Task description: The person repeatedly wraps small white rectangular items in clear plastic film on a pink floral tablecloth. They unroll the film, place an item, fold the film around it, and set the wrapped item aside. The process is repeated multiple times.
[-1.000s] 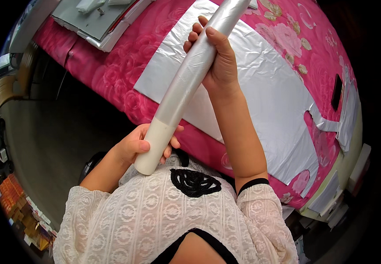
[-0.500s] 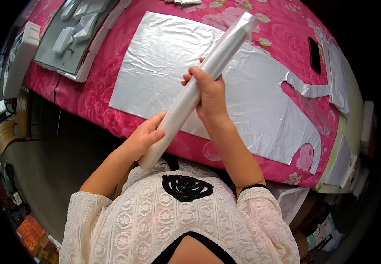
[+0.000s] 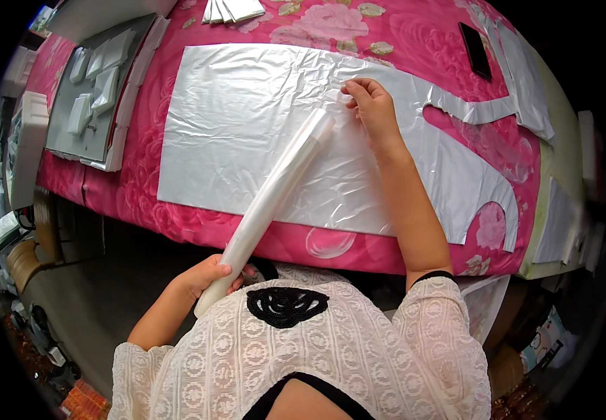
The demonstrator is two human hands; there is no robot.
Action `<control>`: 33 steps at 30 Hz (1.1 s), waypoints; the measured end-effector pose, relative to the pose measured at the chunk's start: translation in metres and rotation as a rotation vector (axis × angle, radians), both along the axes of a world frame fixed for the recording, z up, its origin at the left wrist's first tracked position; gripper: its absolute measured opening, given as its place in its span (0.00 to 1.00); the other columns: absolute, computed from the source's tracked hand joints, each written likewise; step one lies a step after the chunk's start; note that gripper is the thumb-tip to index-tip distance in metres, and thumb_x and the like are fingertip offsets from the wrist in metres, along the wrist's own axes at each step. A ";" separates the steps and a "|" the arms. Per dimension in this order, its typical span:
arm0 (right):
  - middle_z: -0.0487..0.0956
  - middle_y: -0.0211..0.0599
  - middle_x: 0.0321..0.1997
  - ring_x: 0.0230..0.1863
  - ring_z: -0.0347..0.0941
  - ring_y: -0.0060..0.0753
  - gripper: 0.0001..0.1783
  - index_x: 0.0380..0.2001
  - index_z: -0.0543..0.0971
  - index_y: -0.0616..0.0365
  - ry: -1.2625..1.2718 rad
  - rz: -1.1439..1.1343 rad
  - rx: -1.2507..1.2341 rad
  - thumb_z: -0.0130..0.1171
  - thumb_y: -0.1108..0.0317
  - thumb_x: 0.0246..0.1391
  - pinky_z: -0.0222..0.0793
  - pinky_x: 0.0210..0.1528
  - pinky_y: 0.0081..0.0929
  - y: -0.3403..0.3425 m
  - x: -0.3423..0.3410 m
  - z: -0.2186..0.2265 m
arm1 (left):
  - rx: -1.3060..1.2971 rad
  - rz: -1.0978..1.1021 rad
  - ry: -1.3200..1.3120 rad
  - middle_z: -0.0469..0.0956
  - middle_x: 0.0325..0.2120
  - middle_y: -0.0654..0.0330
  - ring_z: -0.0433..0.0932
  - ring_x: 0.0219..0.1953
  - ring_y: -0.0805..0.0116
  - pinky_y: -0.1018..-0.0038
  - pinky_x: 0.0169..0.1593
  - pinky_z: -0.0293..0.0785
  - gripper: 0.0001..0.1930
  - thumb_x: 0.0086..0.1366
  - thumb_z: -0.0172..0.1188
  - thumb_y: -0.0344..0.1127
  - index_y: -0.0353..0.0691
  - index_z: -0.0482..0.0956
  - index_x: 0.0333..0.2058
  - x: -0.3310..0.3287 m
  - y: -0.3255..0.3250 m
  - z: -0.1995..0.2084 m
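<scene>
Left hand [image 3: 205,274], nearest the body, grips the lower end of the roll [image 3: 271,203]; the roll slants up and away, its far end resting over the sheet [image 3: 247,133]. Right hand [image 3: 369,105], farther out, pinches the film at the roll's free edge, fingers closed on it, just beyond the roll's tip. The silvery sheet lies flat on the pink floral surface [image 3: 401,31]. Step in hand looks like drawing film off the roll; next calls for steady pull with the roll held firm. Phone [image 3: 474,49] lies far right.
</scene>
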State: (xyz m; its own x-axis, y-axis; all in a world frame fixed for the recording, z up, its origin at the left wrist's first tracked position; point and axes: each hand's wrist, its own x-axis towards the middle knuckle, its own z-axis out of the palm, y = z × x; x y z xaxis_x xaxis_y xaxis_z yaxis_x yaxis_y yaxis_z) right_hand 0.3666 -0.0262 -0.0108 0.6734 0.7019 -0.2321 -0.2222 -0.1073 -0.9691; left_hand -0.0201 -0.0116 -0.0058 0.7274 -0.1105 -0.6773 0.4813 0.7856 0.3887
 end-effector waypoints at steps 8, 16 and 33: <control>0.75 0.25 0.25 0.25 0.66 0.14 0.15 0.28 0.78 0.59 -0.130 0.671 -0.291 0.61 0.57 0.51 0.64 0.29 0.17 -0.005 -0.003 0.022 | -0.028 -0.009 -0.038 0.74 0.22 0.62 0.72 0.22 0.77 0.81 0.28 0.71 0.38 0.45 0.68 0.60 0.32 0.72 0.45 -0.004 0.000 -0.009; 0.72 0.21 0.22 0.24 0.64 0.12 0.10 0.27 0.78 0.60 -0.275 0.558 -0.238 0.60 0.63 0.53 0.60 0.26 0.14 -0.009 0.027 0.011 | -0.011 -0.038 -0.065 0.76 0.25 0.60 0.74 0.25 0.76 0.81 0.31 0.72 0.40 0.45 0.68 0.61 0.32 0.71 0.47 -0.010 0.004 -0.011; 0.74 0.23 0.22 0.25 0.65 0.14 0.11 0.31 0.80 0.62 -0.630 0.278 -0.128 0.60 0.64 0.52 0.62 0.29 0.17 -0.016 0.104 -0.004 | 0.726 -0.772 -0.189 0.79 0.29 0.57 0.78 0.34 0.67 0.71 0.41 0.72 0.26 0.48 0.69 0.41 0.33 0.75 0.44 0.050 0.091 0.049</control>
State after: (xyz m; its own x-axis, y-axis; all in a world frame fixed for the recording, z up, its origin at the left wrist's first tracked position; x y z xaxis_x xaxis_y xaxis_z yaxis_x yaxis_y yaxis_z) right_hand 0.4708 -0.0425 -0.0152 0.5066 0.8607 0.0513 0.4300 -0.2007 -0.8802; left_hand 0.0295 0.0796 0.0434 0.7331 -0.2018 -0.6496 0.6313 -0.1537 0.7602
